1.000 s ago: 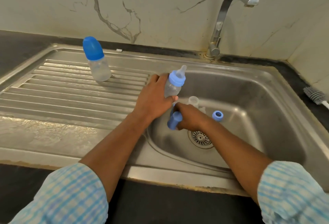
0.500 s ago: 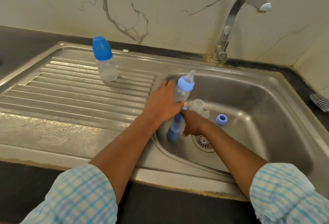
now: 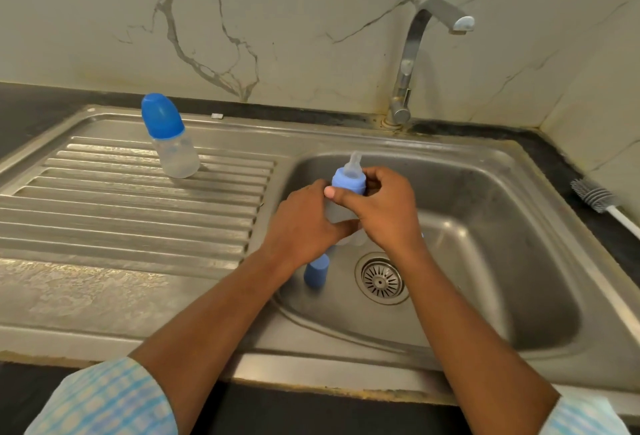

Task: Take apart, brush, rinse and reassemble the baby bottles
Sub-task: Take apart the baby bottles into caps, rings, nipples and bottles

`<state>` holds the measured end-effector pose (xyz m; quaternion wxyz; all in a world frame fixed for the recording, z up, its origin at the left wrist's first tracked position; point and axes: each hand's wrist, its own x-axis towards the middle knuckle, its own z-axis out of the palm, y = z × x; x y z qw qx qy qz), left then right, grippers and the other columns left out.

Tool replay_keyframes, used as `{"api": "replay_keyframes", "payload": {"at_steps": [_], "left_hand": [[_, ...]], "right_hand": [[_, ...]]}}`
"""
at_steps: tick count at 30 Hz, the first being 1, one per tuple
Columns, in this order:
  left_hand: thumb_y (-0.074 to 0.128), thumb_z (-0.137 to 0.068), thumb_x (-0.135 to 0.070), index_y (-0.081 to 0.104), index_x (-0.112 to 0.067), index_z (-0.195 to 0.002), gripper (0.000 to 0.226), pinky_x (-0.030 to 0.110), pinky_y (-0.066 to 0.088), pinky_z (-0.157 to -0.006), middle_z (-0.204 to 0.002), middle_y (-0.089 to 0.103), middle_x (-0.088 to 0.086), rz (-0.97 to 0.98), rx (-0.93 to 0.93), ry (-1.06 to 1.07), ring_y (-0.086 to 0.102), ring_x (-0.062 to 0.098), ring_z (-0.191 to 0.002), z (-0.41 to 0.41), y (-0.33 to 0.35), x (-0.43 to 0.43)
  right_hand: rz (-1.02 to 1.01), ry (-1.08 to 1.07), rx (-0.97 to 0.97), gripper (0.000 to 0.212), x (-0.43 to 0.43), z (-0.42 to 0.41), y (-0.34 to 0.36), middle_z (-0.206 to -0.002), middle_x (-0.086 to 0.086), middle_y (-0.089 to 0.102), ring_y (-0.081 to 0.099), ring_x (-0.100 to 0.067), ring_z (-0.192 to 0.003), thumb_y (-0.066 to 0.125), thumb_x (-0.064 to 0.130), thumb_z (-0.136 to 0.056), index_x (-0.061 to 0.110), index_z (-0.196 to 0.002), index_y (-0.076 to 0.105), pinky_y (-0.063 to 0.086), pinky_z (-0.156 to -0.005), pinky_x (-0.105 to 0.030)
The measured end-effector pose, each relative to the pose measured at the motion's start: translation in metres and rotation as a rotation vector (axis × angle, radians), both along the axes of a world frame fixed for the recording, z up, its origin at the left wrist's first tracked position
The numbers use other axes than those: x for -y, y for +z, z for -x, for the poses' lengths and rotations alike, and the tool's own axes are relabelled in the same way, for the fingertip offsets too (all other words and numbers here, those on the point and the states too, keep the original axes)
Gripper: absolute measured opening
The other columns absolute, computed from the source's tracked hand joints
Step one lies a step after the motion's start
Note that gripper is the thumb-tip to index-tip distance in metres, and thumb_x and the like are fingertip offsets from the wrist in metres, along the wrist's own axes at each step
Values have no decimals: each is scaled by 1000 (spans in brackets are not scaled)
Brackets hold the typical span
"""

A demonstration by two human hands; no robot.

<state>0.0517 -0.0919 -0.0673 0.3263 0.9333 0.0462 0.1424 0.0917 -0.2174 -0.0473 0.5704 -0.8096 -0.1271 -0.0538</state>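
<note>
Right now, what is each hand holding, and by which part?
Both hold one baby bottle: left hand grips its clear body, right hand pinches its blue collar.

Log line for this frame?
left hand grips bottle | right hand grips blue collar | loose cap in sink | capped bottle on drainboard

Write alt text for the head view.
Over a sink, the left hand holds a baby bottle while the right hand grips its blue collar. A blue cap sits in the sink; a capped bottle stands on the drainboard.
</note>
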Motion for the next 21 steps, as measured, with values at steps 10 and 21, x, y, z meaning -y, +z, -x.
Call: {"api": "replay_keyframes", "payload": {"at_steps": [10, 21], "left_hand": [[86, -76, -20, 68, -25, -120, 48, 39, 58, -91, -105, 76, -6, 470, -118, -307, 72, 11, -98, 5, 10, -12], [82, -75, 3, 71, -21, -106, 41, 21, 55, -81, -102, 77, -3, 617, -218, -357, 72, 12, -98, 2, 4, -14]], "right_hand": [[-53, 351, -22, 24, 33, -9, 20, -92, 3, 77, 72, -13, -91, 83, 16, -75, 17, -98, 78, 56, -83, -30], [-142, 247, -187, 44, 72, -36, 16, -96, 0, 66, 65, -13, -94, 73, 3, -84, 13, -125, 63, 56, -85, -28]]}}
